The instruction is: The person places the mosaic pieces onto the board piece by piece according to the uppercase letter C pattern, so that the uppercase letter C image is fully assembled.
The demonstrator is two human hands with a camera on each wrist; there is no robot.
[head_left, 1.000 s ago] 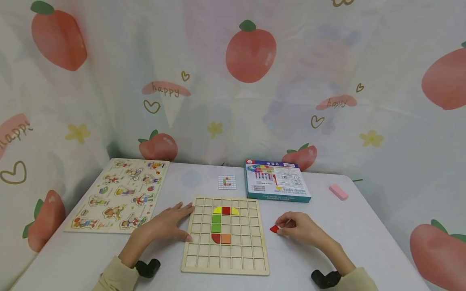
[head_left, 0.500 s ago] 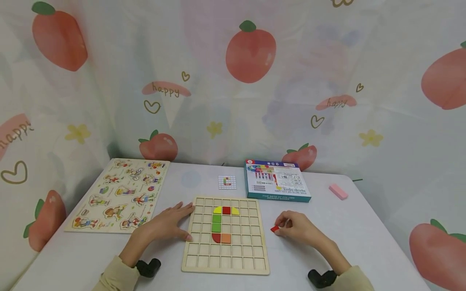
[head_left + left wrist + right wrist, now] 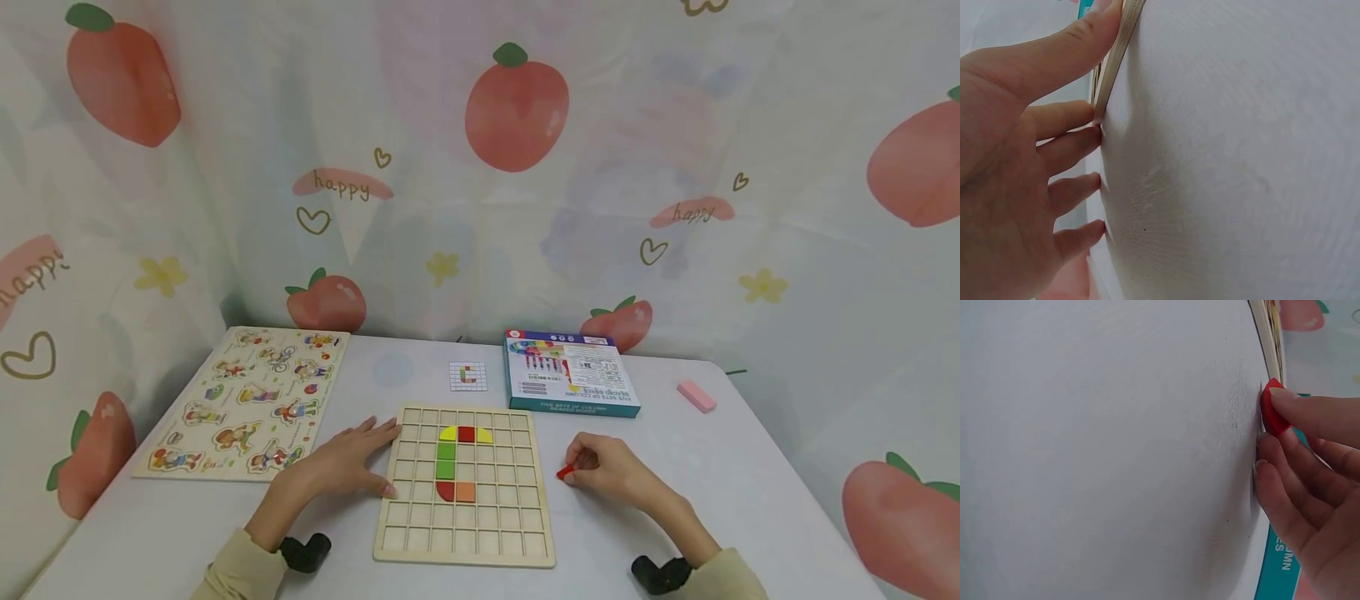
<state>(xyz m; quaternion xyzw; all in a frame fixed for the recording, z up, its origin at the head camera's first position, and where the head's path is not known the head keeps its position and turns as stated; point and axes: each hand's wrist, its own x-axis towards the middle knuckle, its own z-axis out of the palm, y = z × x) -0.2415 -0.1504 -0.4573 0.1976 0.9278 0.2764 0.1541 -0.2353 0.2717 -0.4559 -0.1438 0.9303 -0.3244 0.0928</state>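
A white bench [image 3: 675,517] stands against a strawberry-print curtain [image 3: 480,167]. The right hand [image 3: 611,471] pinches a red piece [image 3: 565,472] on the bench, right of the grid board [image 3: 467,486]. The left hand [image 3: 341,462], fingers spread, presses the board's left edge.

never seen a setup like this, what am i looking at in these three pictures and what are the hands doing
There is no machine: a person wears three cameras. The wide picture comes from the head and looks down at a white table; the two close-ups come from the wrists. The left hand lies flat, its fingers touching the left edge of a wooden grid board, which holds a few coloured tiles. The right hand pinches a small red piece against the table, right of the board. Behind lie a picture puzzle, a small pattern card, a teal box and a pink block.
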